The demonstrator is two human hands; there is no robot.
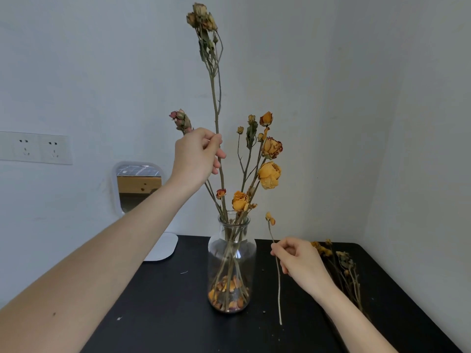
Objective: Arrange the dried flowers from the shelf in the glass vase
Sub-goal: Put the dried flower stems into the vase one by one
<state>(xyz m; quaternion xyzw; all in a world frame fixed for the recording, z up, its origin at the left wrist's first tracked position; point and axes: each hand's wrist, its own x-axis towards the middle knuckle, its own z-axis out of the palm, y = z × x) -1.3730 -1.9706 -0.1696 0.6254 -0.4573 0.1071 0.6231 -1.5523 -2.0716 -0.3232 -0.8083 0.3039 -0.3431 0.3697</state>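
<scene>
A clear glass vase (231, 253) stands mid-table with several dried orange roses (269, 174) in it and loose petals at its bottom. My left hand (196, 155) is raised above the vase and pinches a very tall dried stem (216, 98) whose brown buds reach the top of the view; its lower end sits in the vase. A pinkish bud (181, 120) shows just behind that hand. To the right of the vase, my right hand (299, 263) pinches a thin short stem (277, 276) with a small yellow bud, held upright above the table.
The black table (163, 301) fills the lower view. More dried flowers (341, 266) lie on it at the right, behind my right wrist. A small white-framed mirror (139, 184) stands at the back left, near wall sockets (38, 147). Walls close in behind and to the right.
</scene>
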